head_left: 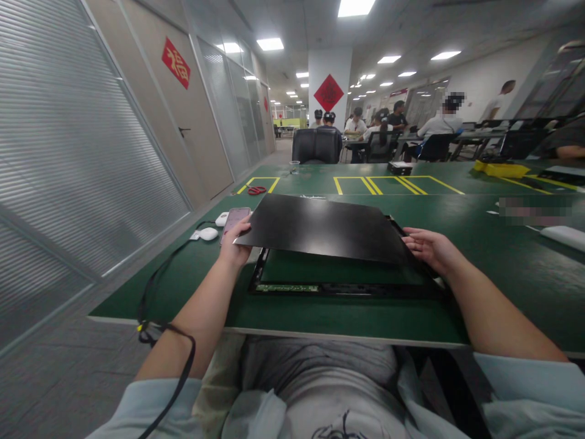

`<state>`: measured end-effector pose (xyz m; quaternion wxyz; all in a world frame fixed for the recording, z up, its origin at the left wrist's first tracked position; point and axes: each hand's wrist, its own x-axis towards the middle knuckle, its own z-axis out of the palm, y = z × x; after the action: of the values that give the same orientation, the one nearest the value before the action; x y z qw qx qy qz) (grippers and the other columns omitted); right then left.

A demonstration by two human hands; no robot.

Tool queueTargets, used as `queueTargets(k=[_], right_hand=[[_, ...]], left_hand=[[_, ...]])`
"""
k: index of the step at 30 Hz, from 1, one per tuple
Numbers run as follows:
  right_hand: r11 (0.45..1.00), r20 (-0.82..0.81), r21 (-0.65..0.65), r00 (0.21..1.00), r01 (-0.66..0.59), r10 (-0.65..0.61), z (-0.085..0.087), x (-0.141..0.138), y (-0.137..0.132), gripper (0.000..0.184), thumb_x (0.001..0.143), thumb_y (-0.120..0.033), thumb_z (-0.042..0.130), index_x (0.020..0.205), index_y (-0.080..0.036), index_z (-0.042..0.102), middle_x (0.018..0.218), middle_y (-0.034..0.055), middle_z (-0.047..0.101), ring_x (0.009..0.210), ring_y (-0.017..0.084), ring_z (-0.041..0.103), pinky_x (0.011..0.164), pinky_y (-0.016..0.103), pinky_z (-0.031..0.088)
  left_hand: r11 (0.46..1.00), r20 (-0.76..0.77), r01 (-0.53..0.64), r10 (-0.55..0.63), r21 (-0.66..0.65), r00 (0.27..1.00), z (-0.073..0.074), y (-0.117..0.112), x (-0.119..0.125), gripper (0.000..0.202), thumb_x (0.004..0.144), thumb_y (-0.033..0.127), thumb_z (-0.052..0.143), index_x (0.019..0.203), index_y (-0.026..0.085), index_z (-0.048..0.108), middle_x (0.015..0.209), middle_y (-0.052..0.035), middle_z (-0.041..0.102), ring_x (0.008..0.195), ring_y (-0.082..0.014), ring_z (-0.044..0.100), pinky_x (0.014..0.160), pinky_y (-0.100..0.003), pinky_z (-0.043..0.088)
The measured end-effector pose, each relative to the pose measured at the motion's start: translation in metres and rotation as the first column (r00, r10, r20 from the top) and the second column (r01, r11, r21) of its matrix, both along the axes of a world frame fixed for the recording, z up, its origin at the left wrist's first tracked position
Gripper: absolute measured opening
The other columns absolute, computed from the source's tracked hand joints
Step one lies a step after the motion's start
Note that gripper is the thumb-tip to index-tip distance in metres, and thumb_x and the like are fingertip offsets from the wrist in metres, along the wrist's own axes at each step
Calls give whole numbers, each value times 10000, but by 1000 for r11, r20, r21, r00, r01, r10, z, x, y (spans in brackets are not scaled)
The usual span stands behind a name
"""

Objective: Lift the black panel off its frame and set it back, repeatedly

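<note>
The black panel [315, 228] is presenting as a thin, broad sheet with a smooth satin sheen. It is showing no marked sag between its sides, so the inspector is judging it fairly stiff and light for its area, though probably liable to flex or crack if twisted. Its face is likely offering little grip and marking easily; the 2 opposite short edges are suggesting themselves as the soundest hold, with fingers underneath and thumbs kept near the rim.

As to position, the panel is lying between the 2 hands, above the black frame [365, 291] and covering much of its opening. The frame's near bar, bearing a green circuit strip [287, 288], is showing in front on the green surface [338, 321]. The left hand [236, 242] is closing about the panel's left edge near the front corner, pinching it. The right hand [429, 250] is standing at the panel's right edge, beside the frame's right side, with its fingers loosely extended and partly open; whether it is bearing on panel or frame, the inspector cannot tell. A phone [236, 217] is lying just beside the left hand, and red scissors [256, 190] are lying farther back.
</note>
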<state>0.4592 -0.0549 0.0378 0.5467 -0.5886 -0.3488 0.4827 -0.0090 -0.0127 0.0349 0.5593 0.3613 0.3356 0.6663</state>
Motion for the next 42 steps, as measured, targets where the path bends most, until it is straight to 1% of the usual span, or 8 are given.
queueTargets(k=[3, 6, 11, 18, 22, 26, 33, 42], right_hand=[[1000, 49, -11, 999, 25, -24, 1, 1, -1, 256, 812, -104, 584, 1062, -160, 601, 736, 96, 741, 554, 148, 658, 455, 190, 474], [998, 124, -52, 992, 29, -23, 3, 0, -2, 232, 852, -124, 566, 1080, -160, 580, 712, 116, 745, 545, 165, 677, 444, 192, 472], [991, 266, -77, 960, 105, -81, 1, 1, 0, 246, 867, -101, 549, 1106, -150, 583, 610, 77, 708, 472, 158, 644, 398, 182, 430], [984, 347, -70, 929, 162, -129, -2, 8, 4, 392, 832, -84, 585, 1218, -144, 570, 573, 54, 688, 445, 168, 621, 388, 198, 434], [981, 368, -79, 920, 179, -138, -5, 12, 7, 423, 827, -84, 615, 1240, -145, 545, 565, 55, 686, 441, 177, 626, 382, 197, 417], [983, 361, -66, 922, 171, -136, -9, 14, 10, 456, 818, -85, 623, 1260, -145, 526, 567, 62, 691, 439, 191, 627, 380, 211, 410], [982, 352, -83, 927, 171, -131, -6, 11, 8, 461, 823, -80, 608, 1264, -153, 494, 561, 49, 685, 455, 210, 646, 398, 222, 420], [976, 369, -29, 909, 218, -192, -6, 11, 6, 406, 820, -75, 596, 1214, -148, 532, 542, 49, 673, 444, 180, 623, 352, 181, 300]], left_hand=[[999, 23, -49, 49, -8, 999, -1, 2, -2, 364, 596, 133, 673, 946, 135, 773, 816, -31, 763, 708, -164, 667, 639, -238, 510], [999, 26, -38, 39, -23, 999, -1, 1, -1, 341, 589, 123, 676, 919, 127, 763, 805, -32, 761, 668, -149, 650, 602, -229, 499], [999, -59, 11, -13, -37, 998, -2, -4, 3, 296, 579, 101, 716, 870, 150, 724, 758, -16, 742, 627, -148, 648, 592, -242, 517], [996, -128, 60, -68, -66, 989, -6, -2, 3, 411, 515, 85, 760, 910, 154, 672, 750, -14, 736, 610, -162, 666, 577, -256, 522], [993, -146, 74, -87, -90, 986, -6, -4, 4, 461, 493, 83, 791, 924, 156, 643, 772, -10, 741, 618, -155, 667, 575, -247, 519], [994, -152, 40, -55, -99, 987, -4, -6, 7, 491, 491, 80, 794, 944, 165, 624, 779, -5, 723, 618, -152, 650, 561, -246, 501], [999, -167, 18, -25, -44, 986, -1, -10, 9, 467, 507, 85, 787, 937, 191, 639, 871, 1, 737, 714, -164, 669, 641, -264, 535], [996, -194, 6, -24, -89, 981, -3, -9, 13, 476, 482, 84, 795, 918, 180, 627, 823, 1, 721, 678, -157, 659, 598, -245, 511]])
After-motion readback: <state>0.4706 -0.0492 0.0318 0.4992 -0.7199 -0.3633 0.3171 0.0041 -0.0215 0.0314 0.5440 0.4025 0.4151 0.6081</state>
